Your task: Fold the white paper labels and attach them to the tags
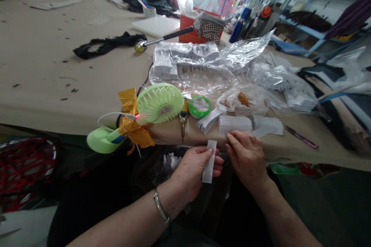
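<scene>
Here, at the near edge of a brown-covered bench (pixel 43 85), a person's left hand (pixel 191 168) holds a narrow white strip (pixel 208 170) upright, its grip closed with the thumb on the face of the strip and the fingers behind. Just to the right, the right hand (pixel 246 156) bends its fingers at the near side of a stack of white strips (pixel 234 124); whether that grip pinches anything, one cannot tell. A second stack (pixel 271 124) lies to the right of the first, and a fanned bundle (pixel 211 119) leans on its left. Snips with a pink handle (pixel 304 139) rest at far right of the hands. To the left stand a green tub (pixel 199 115) with white contents, a slim pointed tool (pixel 182 123) overhanging the bench edge and a lime-green fan (pixel 160 103) bound with orange tape (pixel 137 135). Clear plastic packaging (pixel 203 79) spreads across the bench beyond, with a long-handled tool (pixel 162 39) and a black cloth loop (pixel 111 43) to its far left.
</scene>
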Motion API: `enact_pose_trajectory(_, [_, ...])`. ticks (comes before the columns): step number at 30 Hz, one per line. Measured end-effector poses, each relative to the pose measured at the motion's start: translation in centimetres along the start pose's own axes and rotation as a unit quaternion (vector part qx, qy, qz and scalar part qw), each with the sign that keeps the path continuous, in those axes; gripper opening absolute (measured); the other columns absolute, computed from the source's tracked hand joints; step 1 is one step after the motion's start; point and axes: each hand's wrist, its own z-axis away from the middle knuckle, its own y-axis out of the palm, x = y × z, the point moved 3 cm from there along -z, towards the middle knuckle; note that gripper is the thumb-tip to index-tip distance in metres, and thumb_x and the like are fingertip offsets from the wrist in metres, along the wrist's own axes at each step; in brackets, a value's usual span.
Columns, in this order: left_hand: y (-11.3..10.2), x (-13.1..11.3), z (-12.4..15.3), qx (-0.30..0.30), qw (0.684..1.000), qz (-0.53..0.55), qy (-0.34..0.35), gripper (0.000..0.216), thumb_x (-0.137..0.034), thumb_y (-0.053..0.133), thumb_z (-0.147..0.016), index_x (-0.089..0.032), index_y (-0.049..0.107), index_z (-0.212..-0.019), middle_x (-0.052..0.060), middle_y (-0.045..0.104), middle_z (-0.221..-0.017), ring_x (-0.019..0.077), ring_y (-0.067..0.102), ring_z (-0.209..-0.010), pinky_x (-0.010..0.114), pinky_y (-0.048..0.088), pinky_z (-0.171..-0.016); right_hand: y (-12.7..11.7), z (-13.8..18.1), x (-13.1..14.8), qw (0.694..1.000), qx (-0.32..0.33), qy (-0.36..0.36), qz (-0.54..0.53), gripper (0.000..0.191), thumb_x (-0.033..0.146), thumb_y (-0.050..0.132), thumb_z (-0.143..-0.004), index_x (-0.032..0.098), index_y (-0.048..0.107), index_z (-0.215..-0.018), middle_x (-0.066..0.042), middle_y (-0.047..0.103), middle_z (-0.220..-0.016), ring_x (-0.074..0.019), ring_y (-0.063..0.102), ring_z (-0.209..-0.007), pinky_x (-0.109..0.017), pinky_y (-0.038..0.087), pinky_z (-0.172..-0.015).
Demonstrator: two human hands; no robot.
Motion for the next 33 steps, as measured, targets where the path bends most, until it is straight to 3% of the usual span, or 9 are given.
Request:
enact_pose_trajectory(7, [0.5,-0.6,0.3,-0.004,0.999,-0.012,-0.033,0.015,-0.022,0.054,-0.086,-0.010,0.063,-0.087,0.007,0.066,-0.069,0.0124,0.062,-0.053,0.023,0.050,-0.052,0.5,0.5,-0.9,0.996,-0.057,-0.002,-0.068,0.010,0.014,0.060,-0.084,0.019,0.066,-0.089,-0.005,0.072,-0.091,-0.0210,0.062,-0.093,-0.036,0.045,-0.086])
enact_pose_trajectory(13, [0.9,-0.8,0.0,0.042,0.997,0.018,-0.062,0.017,-0.019,0.050,-0.086,-0.008,0.063,-0.088,0.009,0.066,-0.067,0.0138,0.061,-0.050,0.027,0.051,-0.054,-0.3,0.7,-0.8,0.982,-0.082,0.010,-0.171,0.014,0.012,0.058,-0.084,0.022,0.065,-0.090,-0.005,0.070,-0.093,-0.0211,0.062,-0.095,-0.039,0.046,-0.087])
enact_pose_trajectory(20, [1.2,-0.5,-0.1,0.112,0.990,0.071,-0.050,0.016,-0.016,0.055,-0.081,-0.005,0.067,-0.080,0.006,0.063,-0.065,0.0113,0.057,-0.048,0.024,0.046,-0.049,-1.0,1.6,1.7,0.936,0.008,-0.095,-0.339,0.015,0.013,0.052,-0.086,0.023,0.063,-0.088,-0.005,0.069,-0.095,-0.0215,0.059,-0.101,-0.043,0.048,-0.088])
enact_pose_trajectory(24, [1.0,0.0,-0.1,0.109,0.986,0.112,-0.060,0.018,-0.022,0.058,-0.081,-0.006,0.067,-0.078,0.005,0.062,-0.064,0.0099,0.055,-0.049,0.021,0.040,-0.047,-0.7,2.0,2.2,0.931,0.023,-0.117,-0.345,0.015,0.012,0.052,-0.086,0.022,0.063,-0.089,-0.004,0.070,-0.094,-0.0208,0.058,-0.103,-0.044,0.045,-0.092])
enact_pose_trajectory(29, [1.0,0.0,0.0,0.097,0.991,0.092,-0.021,0.012,-0.018,0.070,-0.071,-0.007,0.065,-0.070,0.003,0.060,-0.060,0.0073,0.052,-0.048,0.018,0.037,-0.045,-0.8,2.3,2.7,0.929,0.034,-0.125,-0.347,0.018,0.011,0.052,-0.086,0.024,0.062,-0.092,-0.003,0.070,-0.093,-0.0209,0.058,-0.106,-0.044,0.046,-0.094])
enact_pose_trajectory(33, [1.0,-0.1,0.3,0.071,0.995,0.054,-0.041,0.011,-0.019,0.060,-0.081,-0.008,0.064,-0.081,0.005,0.064,-0.065,0.0102,0.058,-0.049,0.022,0.047,-0.051,-1.3,2.5,0.9,0.948,0.009,-0.079,-0.307,0.033,0.010,0.053,-0.085,0.022,0.056,-0.116,-0.007,0.067,-0.105,-0.0228,0.055,-0.111,-0.042,0.049,-0.092])
